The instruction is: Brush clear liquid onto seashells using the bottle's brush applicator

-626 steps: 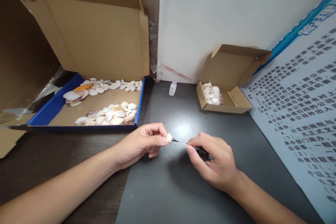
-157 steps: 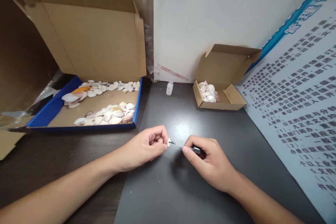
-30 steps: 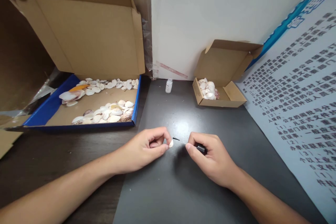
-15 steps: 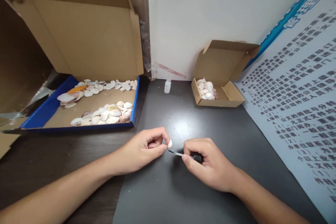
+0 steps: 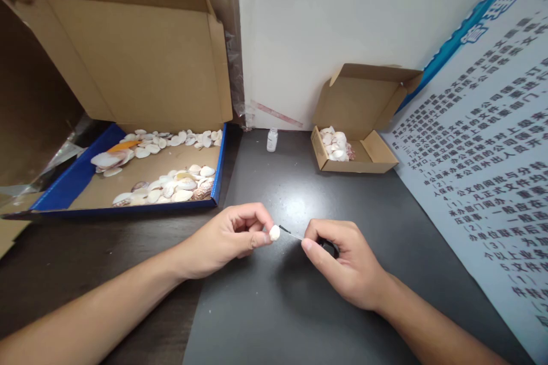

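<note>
Between the thumb and fingers of my left hand (image 5: 233, 238) is a small white seashell (image 5: 274, 232), held above the dark grey mat (image 5: 252, 308). My right hand (image 5: 345, 256) is closed round a small brush (image 5: 294, 235) with a black cap-like handle, a thin pale stem and a dark tip. The tip points left, right beside the shell; whether it touches I cannot tell. Farther back on the mat stands a small white bottle (image 5: 272, 140) with no cap on it.
At the left lies an open blue-sided cardboard box (image 5: 218, 179) with several shells in two groups. A smaller open cardboard box (image 5: 359, 166) with shells (image 5: 335, 144) stands back right. A white wall is behind, and a printed sheet (image 5: 483, 182) slopes along the right.
My left hand has turned the shell so its broad face shows. The brush tip has risen from below the shell to its right side, and my right hand has shifted slightly right.
</note>
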Available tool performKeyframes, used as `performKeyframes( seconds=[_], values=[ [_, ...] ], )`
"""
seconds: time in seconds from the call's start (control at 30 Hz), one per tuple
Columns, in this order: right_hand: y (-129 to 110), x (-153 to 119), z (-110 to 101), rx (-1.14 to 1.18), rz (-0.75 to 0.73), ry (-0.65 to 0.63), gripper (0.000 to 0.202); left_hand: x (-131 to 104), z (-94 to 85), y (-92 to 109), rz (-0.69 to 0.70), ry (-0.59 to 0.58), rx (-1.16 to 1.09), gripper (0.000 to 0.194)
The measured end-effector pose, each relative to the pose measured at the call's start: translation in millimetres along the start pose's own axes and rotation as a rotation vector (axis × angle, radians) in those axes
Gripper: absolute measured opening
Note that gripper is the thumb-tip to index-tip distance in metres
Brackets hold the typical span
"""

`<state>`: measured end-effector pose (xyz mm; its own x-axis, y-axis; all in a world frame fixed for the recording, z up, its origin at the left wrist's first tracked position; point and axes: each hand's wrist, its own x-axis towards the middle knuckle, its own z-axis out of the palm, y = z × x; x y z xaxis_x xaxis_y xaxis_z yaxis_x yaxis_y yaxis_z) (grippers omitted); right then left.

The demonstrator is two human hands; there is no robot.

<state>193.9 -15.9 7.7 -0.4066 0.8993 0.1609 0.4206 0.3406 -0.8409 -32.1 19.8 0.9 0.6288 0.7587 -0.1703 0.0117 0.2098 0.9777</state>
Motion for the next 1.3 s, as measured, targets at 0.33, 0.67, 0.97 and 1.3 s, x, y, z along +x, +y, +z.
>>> performKeyframes(
  seconds=[0.33,0.67,0.97,1.3],
  values=[
    [-0.7,0.6,0.5,-0.015,-0.026,-0.018,0.028,1.3,0.0,-0.2,0.000,0.016,0.041,0.018],
    [-2.2,0.2,0.1,0.003,-0.075,-0.042,0.027,0.9,-0.6,0.4,0.007,0.021,0.080,0.018],
    [-2.1,1.2,0.8,-0.023,-0.029,-0.048,0.027,0.4,0.6,1.4,-0.011,0.031,0.119,0.022],
    [-3.6,0.5,-0.6,0.004,-0.074,-0.019,0.027,1.0,1.2,2.7,-0.019,0.030,0.115,0.022]
  ],
)
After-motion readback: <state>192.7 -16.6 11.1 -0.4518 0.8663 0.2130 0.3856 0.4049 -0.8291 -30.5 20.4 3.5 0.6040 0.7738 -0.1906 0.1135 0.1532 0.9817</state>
